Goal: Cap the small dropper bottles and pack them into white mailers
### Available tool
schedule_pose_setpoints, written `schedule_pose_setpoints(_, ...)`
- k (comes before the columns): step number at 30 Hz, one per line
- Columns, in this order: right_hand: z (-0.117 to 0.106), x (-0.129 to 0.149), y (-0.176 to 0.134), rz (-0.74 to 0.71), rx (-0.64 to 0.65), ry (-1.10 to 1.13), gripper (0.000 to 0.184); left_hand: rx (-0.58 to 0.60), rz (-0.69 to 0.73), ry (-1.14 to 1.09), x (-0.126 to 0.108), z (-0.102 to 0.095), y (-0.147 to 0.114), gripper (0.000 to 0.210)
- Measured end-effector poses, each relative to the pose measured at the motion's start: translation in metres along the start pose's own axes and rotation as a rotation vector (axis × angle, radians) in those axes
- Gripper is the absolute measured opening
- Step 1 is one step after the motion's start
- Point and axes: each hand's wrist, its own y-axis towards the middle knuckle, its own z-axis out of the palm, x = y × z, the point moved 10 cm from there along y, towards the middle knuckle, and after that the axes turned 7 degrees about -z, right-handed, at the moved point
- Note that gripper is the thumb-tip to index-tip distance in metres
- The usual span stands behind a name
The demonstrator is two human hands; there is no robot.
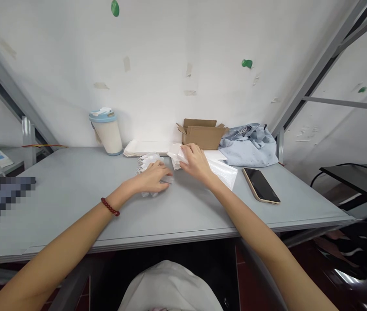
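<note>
My left hand (153,177) is curled above the grey table, with a small translucent piece (167,179) between its fingers. Partly under that hand lies a heap of small white looped pieces (145,161), their kind unclear. To the right, my right hand (196,160) is closed on a crumpled white plastic bag (182,156). A shiny white plastic bag (225,172) lies flat beneath my right wrist. Behind the hands is a stack of flat white packaging (146,148).
An open cardboard box (204,136) stands near the wall, beside a folded light-blue cloth (251,149). A phone (261,185) lies at the right. A cream tumbler with a blue lid (108,134) stands at the back left. Metal frame posts flank the table (73,194).
</note>
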Motion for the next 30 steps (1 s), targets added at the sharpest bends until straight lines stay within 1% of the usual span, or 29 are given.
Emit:
schedule_pose_setpoints(3,0.0,0.0,0.0,-0.003,0.001,0.007,0.039,-0.008,0.036,0.053,-0.005,0.005,0.001,0.036)
schedule_pose_setpoints(6,0.001,0.0,0.0,-0.004,0.006,0.013,0.039,-0.052,0.054,0.031,-0.008,0.001,0.001,0.029)
schedule_pose_setpoints(9,0.002,-0.001,0.0,-0.002,0.011,0.016,0.04,-0.121,0.066,-0.053,-0.007,-0.012,-0.001,0.025)
schedule_pose_setpoints(12,0.003,-0.001,0.0,-0.006,0.01,0.023,0.04,-0.2,0.046,-0.164,0.0,-0.03,-0.004,0.025)
schedule_pose_setpoints(14,0.003,-0.001,0.0,-0.008,0.002,0.027,0.039,-0.295,0.019,-0.224,0.007,-0.047,-0.007,0.027)
schedule_pose_setpoints(17,0.003,-0.001,0.0,-0.009,-0.011,0.026,0.039,-0.488,-0.081,-0.327,0.026,-0.073,-0.016,0.035)
schedule_pose_setpoints(19,0.003,-0.001,0.0,-0.008,-0.01,0.024,0.039,-0.629,-0.141,-0.46,0.04,-0.086,-0.024,0.039)
schedule_pose_setpoints(21,0.004,0.0,0.0,-0.009,-0.003,0.024,0.039,-0.758,-0.168,-0.635,0.052,-0.095,-0.031,0.036)
schedule_pose_setpoints(22,0.004,0.0,0.0,-0.01,0.0,0.025,0.039,-0.808,-0.178,-0.725,0.056,-0.097,-0.033,0.034)
schedule_pose_setpoints(24,0.005,0.001,0.0,-0.02,-0.002,0.035,0.04,-0.859,-0.207,-0.88,0.064,-0.096,-0.035,0.029)
schedule_pose_setpoints(27,0.004,0.004,0.0,-0.047,-0.016,0.063,0.041,-0.857,-0.268,-1.036,0.07,-0.089,-0.034,0.028)
schedule_pose_setpoints(30,0.003,0.008,0.0,-0.069,-0.021,0.09,0.042,-0.833,-0.297,-1.109,0.071,-0.081,-0.03,0.03)
